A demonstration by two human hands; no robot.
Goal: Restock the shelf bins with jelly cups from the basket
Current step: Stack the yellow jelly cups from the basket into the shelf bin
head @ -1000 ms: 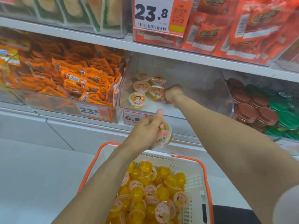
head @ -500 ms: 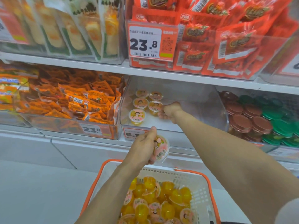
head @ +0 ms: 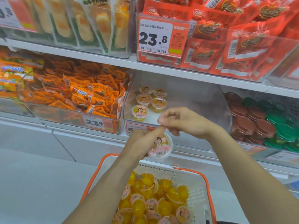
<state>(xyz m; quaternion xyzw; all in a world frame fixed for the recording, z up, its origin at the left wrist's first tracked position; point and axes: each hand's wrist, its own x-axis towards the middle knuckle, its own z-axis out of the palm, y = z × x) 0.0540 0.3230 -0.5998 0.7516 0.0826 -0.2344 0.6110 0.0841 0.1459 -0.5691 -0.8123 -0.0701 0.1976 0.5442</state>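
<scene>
In the head view, mid-frame, the left hand [head: 142, 143] grips a pink-lidded jelly cup [head: 160, 147] just above the basket [head: 196, 180] at bottom centre, while the right hand [head: 181, 121], fingers loosely curled and holding nothing, hovers at the front lip of the clear shelf bin [head: 194, 101]. Five cups already sit at the bin's left. Passing this one across lid-up, I'd say, and setting it beside that cluster would keep the rows tidy.

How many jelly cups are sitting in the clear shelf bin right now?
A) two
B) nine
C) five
C: five jelly cups stand in the clear bin, at its left; a sixth is held in the left hand below it.
</scene>
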